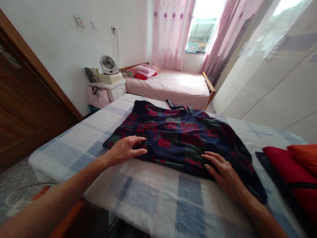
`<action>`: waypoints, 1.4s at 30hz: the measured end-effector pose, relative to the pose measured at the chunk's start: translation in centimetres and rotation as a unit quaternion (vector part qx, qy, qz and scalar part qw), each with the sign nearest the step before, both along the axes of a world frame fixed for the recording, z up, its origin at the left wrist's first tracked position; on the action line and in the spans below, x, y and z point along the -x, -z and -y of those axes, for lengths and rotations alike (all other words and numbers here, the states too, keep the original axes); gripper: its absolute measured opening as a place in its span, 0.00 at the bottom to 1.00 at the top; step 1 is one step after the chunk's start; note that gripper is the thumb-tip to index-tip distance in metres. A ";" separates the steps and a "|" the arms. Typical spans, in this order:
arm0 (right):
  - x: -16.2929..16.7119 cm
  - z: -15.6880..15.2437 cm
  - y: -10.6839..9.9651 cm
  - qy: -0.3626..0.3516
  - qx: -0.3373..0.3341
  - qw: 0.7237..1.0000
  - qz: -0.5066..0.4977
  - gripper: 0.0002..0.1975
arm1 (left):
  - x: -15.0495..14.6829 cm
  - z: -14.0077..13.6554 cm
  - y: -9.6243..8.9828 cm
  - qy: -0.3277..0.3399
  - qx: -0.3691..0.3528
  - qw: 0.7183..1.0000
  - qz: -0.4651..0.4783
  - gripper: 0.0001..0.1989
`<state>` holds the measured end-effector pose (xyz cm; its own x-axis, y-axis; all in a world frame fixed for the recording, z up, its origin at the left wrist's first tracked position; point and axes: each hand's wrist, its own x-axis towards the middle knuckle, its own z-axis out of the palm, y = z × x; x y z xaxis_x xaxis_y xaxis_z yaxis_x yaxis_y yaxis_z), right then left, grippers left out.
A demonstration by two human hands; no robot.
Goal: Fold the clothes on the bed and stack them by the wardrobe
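Note:
A dark navy garment point(170, 135) with a red and green block pattern, which looks like a shirt, lies spread over the bed. It has wrinkles, and part of its far edge is folded up. Over its near left part is my left hand point(127, 147), open, with fingers stretched to the right. My right hand point(226, 172) rests on the near right part, fingers apart and pointing left. Neither hand grips the cloth; whether the left fingertips touch it I cannot tell.
A blue and white checked sheet point(138, 195) covers the bed. Folded red clothes point(284, 165) and an orange one point(304, 157) lie at the right. Beyond stand a pink-covered bed point(173, 84), a white nightstand point(117, 91) with a fan point(108, 64), and a white wardrobe point(267, 76).

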<state>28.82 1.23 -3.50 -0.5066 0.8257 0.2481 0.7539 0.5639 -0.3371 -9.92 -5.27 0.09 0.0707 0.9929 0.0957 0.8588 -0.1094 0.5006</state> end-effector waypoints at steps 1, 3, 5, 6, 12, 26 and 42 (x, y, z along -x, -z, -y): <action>0.0 0.0 0.1 -0.001 0.000 1.000 0.001 0.15 | -0.1 0.0 0.0 -0.012 0.023 0.999 0.032 0.26; -0.1 0.0 0.2 0.000 0.001 1.000 0.002 0.15 | -0.2 0.0 0.2 -0.023 0.068 0.992 0.104 0.26; -0.1 0.0 0.2 0.000 0.000 1.000 0.004 0.15 | -0.4 0.0 0.4 -0.006 0.105 0.980 0.170 0.26; -0.1 0.0 0.2 -0.001 -0.001 1.000 0.004 0.15 | -0.5 -0.1 0.4 0.008 0.107 0.975 0.193 0.26; -0.2 0.0 0.3 0.000 -0.010 1.000 -0.004 0.15 | -1.0 0.1 -0.7 0.058 -0.138 0.985 0.082 0.18; -0.1 0.0 0.4 0.004 -0.005 1.000 0.002 0.15 | -0.5 1.3 0.6 -0.009 -0.093 0.994 0.063 0.22; 0.1 0.4 0.3 0.025 0.010 0.999 0.028 0.16 | 0.0 0.5 -0.1 0.122 -0.087 0.981 -0.126 0.15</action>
<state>28.67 0.87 -3.78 -0.4767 0.8552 0.2035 0.7989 0.5180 -0.3056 -9.88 -5.73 0.18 0.3479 0.9135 0.2110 0.8900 -0.3926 0.2320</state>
